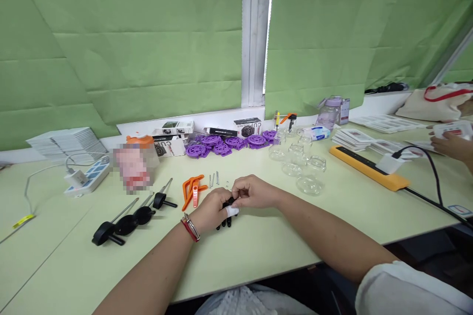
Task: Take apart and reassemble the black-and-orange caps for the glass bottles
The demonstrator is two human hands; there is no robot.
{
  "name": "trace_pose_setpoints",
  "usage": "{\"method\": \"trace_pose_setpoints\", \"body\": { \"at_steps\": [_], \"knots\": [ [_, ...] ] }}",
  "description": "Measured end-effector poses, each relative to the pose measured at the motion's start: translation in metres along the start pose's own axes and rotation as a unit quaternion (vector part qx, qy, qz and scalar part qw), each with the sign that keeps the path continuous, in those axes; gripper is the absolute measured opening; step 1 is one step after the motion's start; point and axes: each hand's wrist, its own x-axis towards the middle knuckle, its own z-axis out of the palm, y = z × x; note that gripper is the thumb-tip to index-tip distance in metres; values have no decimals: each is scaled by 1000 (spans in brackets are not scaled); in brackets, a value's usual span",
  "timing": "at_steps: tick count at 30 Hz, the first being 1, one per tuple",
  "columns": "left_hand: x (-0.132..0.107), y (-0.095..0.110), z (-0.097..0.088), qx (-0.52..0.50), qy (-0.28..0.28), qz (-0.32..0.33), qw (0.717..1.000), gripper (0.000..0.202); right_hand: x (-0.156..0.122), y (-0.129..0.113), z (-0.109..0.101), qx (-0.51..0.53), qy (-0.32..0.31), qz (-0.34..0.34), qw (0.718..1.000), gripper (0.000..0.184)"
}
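Observation:
Both my hands meet at the middle of the pale green table [258, 251]. My left hand [211, 210], with a red and silver bracelet on the wrist, is curled around a small black part [225, 219] whose prongs stick out below the fingers; one finger wears a white wrap. My right hand [251, 192] pinches the top of the same black part. Just beyond the hands lie orange plastic levers [192, 190] and a few thin metal pins [213, 179].
Black handles with metal rods [129, 220] lie at the left. Purple discs [225, 144], small boxes and clear glass cups [305, 167] stand farther back. A yellow power strip [365, 167] with a black cable runs at the right. Another person's hand [453, 145] works at the far right.

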Motion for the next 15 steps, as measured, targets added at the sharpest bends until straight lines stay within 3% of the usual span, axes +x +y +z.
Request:
{"method": "trace_pose_setpoints", "body": {
  "at_steps": [7,11,15],
  "knots": [
    [-1,1,-9,48,8,12,999,14,1,6,6,64,8,90,994,16],
    [-6,-15,-31,39,32,-7,999,37,4,15,9,101,33,197,975,19],
    [-13,-25,-48,19,-73,-21,997,56,6,23,15,83,7,265,961,16]
  ]
}}
